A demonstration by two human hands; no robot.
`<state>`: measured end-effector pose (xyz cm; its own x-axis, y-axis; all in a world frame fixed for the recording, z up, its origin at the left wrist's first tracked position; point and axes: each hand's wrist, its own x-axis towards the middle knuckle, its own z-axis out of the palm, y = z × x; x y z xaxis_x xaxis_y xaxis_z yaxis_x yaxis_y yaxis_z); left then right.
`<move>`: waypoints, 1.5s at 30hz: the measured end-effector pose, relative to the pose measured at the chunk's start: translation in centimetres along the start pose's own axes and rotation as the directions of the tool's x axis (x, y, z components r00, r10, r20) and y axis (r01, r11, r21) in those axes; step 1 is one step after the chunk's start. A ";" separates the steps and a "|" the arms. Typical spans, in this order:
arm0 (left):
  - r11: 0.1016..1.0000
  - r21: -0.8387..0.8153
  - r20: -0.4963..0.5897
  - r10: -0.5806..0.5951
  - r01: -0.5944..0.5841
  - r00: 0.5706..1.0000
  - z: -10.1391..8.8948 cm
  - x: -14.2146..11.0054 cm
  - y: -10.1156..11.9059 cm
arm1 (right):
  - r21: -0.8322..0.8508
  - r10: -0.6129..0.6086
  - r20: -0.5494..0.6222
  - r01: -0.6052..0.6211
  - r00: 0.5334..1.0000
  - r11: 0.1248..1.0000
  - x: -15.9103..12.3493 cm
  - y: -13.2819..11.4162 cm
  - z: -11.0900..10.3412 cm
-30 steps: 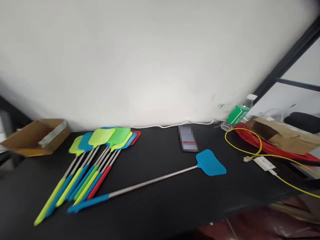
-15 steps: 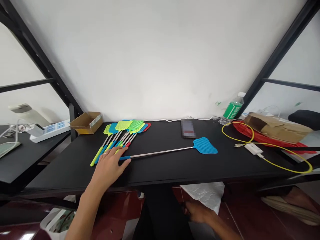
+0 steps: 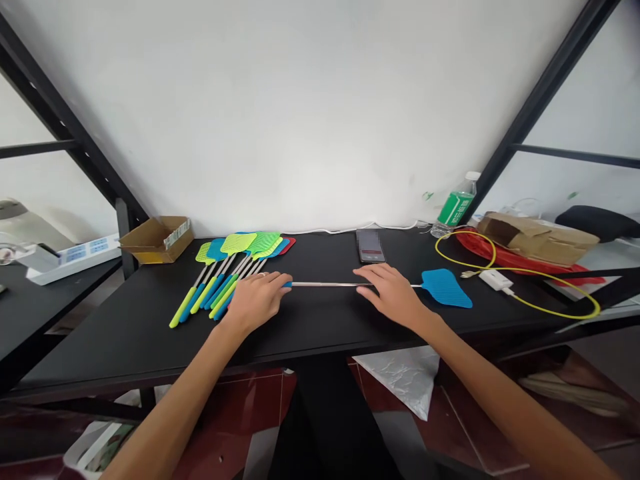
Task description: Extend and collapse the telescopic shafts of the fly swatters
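The blue fly swatter (image 3: pixel 320 285) lies on the black counter (image 3: pixel 310 333), in front of the person, with its long axis running from left to right, nearly parallel to the front edge. Its handle end is at the left hand (image 3: pixel 256 298), and its broad blue paddle (image 3: pixel 447 288) lies out to the right, beyond the right hand (image 3: pixel 395 297).

The left hand is closed over the handle, palm down, with only a short bit of blue showing past the fingertips; the hidden part of the grip cannot be seen. The right hand is partly spread over the thin metal shaft, fingers on its far side and thumb on the near side, with a gap between them. Whether its palm touches the shaft cannot be told. Of the two, the right hand is nearer the paddle, yet a short stretch of shaft shows between them. The longer bare stretch of shaft lies between the hands, and both reach it from the near side.

The bunch of coloured fly swatters (image 3: pixel 240 244) lies to the left, just beside the left hand, its shafts slanting across the line of the single one. A phone (image 3: pixel 371 246) lies just beyond the right hand, toward the wall (image 3: pixel 320 120).
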<state>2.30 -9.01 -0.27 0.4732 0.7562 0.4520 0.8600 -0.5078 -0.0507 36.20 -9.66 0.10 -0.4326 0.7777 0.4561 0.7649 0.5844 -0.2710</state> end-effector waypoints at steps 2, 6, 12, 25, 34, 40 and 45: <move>1.000 -0.009 -0.012 0.018 -0.019 1.000 1.1 1.3 1.0 | -0.046 0.028 0.080 -0.025 0.996 0.999 1.3 1.7 1.7; 1.000 -0.009 0.008 0.014 -0.014 1.000 2.9 2.7 2.2 | -0.074 0.064 0.102 -0.057 0.993 0.996 1.6 3.6 3.3; 0.991 -0.102 0.003 -0.085 0.085 0.996 3.7 2.9 3.0 | -0.082 0.034 0.056 -0.029 0.998 0.996 0.9 4.2 3.2; 0.987 -0.128 -0.044 -0.101 0.094 0.994 3.3 1.3 3.7 | -0.111 -0.078 0.003 0.078 0.997 0.991 0.6 4.4 3.9; 0.985 -0.139 -0.034 -0.107 0.102 0.994 3.6 1.4 3.1 | -0.117 -0.085 0.021 0.087 0.996 0.989 1.0 3.9 4.5; 0.983 -0.146 -0.035 -0.119 0.112 0.992 3.3 1.2 3.0 | -0.109 -0.101 0.027 0.103 0.995 0.989 1.4 3.1 4.9; 0.982 -0.145 -0.029 -0.123 0.118 0.992 3.3 1.2 3.0 | -0.110 -0.101 0.026 0.103 0.995 0.989 1.5 3.1 4.9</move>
<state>6.07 -8.32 -2.81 0.3577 0.8006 0.4808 0.8729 -0.4696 0.1327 35.53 -5.55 -4.21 -0.5199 0.7206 0.4588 0.7642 0.6323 -0.1272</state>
